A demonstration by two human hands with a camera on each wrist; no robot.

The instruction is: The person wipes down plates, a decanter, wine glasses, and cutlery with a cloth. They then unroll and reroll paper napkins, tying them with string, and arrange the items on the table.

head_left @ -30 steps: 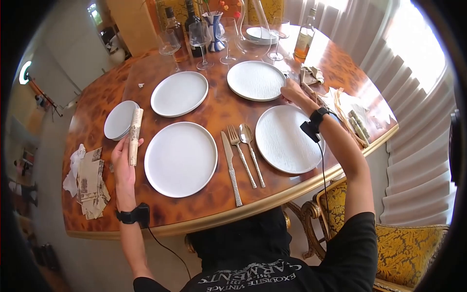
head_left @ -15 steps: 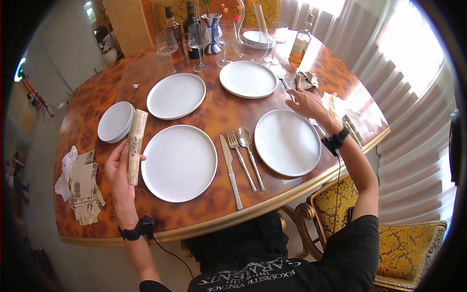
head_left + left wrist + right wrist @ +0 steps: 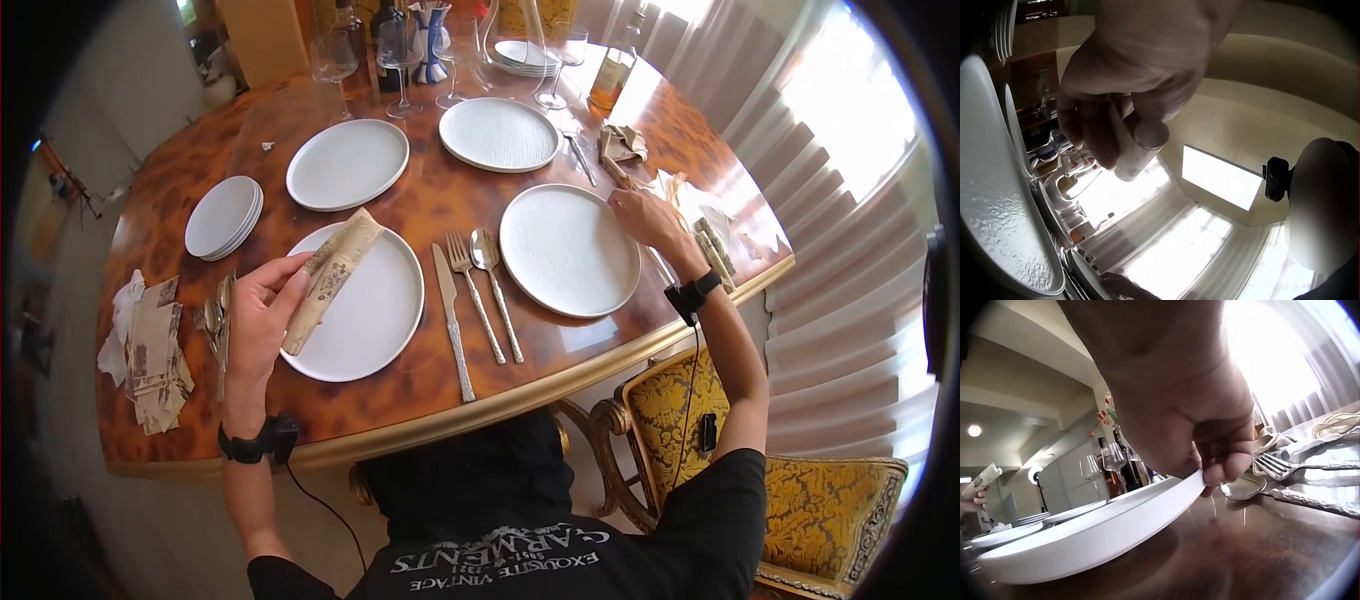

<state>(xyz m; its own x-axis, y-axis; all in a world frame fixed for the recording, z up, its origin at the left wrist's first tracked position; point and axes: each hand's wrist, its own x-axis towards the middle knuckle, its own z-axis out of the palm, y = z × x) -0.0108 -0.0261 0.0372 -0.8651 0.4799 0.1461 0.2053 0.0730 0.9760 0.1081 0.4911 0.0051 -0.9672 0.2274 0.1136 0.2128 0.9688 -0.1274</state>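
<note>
My left hand (image 3: 262, 312) grips a rolled printed napkin (image 3: 338, 275), cream with dark print, slanting above the near left white plate (image 3: 385, 310). The left wrist view shows the napkin roll (image 3: 1129, 156) end-on between fingers and thumb. At the right side of the near right white plate (image 3: 570, 250) is my right hand (image 3: 650, 222). Seen from the right wrist, its curled fingers pinch that plate's rim (image 3: 1110, 534). Beside them lie a spoon (image 3: 1244, 487) and a fork (image 3: 1279, 467). A knife (image 3: 453, 325), fork (image 3: 478, 300) and spoon (image 3: 497, 300) lie between the two near plates.
Two more plates, left (image 3: 348, 165) and right (image 3: 500, 135), lie farther back. Small stacked plates (image 3: 222, 218), printed napkins (image 3: 158, 355) and cutlery (image 3: 212, 325) are at left. Wine glasses (image 3: 400, 60) and a liquor bottle (image 3: 612, 75) stand behind; a crumpled cloth (image 3: 622, 145) lies right.
My left hand has moved right and tilted the napkin roll over the near left plate. My right hand has come back from the far plate's cutlery to the near right plate's rim.
</note>
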